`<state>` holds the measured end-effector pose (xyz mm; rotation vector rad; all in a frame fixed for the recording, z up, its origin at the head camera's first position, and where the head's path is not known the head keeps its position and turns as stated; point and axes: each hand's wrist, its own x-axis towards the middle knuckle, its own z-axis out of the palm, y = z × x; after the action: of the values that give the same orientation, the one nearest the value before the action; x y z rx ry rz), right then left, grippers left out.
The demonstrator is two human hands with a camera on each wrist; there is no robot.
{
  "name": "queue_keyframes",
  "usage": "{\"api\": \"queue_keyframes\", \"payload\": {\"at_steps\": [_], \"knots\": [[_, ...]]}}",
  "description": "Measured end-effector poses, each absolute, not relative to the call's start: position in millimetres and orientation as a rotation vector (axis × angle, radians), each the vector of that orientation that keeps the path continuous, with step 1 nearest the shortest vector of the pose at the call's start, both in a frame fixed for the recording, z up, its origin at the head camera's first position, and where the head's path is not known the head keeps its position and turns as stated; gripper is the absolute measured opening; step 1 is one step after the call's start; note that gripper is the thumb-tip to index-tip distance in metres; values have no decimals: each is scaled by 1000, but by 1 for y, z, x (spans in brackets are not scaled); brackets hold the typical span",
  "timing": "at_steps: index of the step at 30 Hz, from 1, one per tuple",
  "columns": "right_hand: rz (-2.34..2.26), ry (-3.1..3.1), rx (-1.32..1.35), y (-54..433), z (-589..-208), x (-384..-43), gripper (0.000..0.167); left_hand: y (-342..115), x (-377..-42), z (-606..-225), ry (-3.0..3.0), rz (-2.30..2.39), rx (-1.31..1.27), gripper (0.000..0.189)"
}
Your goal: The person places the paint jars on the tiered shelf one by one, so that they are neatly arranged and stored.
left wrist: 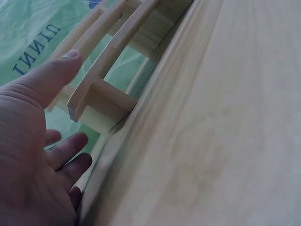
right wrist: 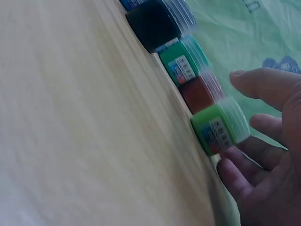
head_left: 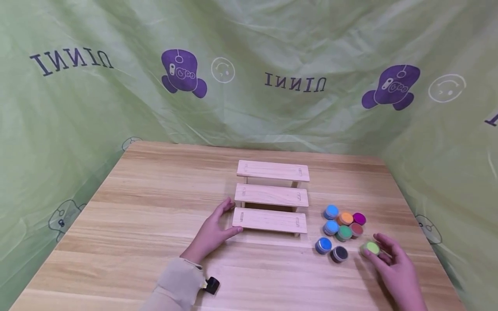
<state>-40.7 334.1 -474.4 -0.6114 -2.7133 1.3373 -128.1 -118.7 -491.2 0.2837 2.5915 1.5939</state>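
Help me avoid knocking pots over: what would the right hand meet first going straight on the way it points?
The right hand would likely meet the light green pot first; whether its fingers already touch it is unclear.

Green curtain [head_left: 249, 125] in front of me: purple lettering [head_left: 71, 60], letters I-N-N-I-U left to right, printed odd way round; same lettering again mid-curtain. Cut-off single "I" [head_left: 492, 120] at right edge. Left wrist view has the same lettering too, slanted, upward: I-N-N-I-U. Two white winking smiley signs [head_left: 223, 70], upside down, beside purple cartoon prints [head_left: 184, 71]. Light green pot [right wrist: 207, 115] at my right grip [head_left: 394, 268]: white label [right wrist: 217, 134], dark characters, too blurred to read. Darker green pot [right wrist: 170, 57]: similar label, also unreadable.
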Motion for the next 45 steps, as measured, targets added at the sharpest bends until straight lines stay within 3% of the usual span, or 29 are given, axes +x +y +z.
{"api": "queue_keyframes", "payload": {"at_steps": [11,45], "knots": [[1370,-2747,-839,336,-476,-38,87,-119,-123,-494,2747,1465,322,72],[1335,-2599,-898,334,-482,-41,70,-114,-127,-501,2675,1624,368,69]]}}
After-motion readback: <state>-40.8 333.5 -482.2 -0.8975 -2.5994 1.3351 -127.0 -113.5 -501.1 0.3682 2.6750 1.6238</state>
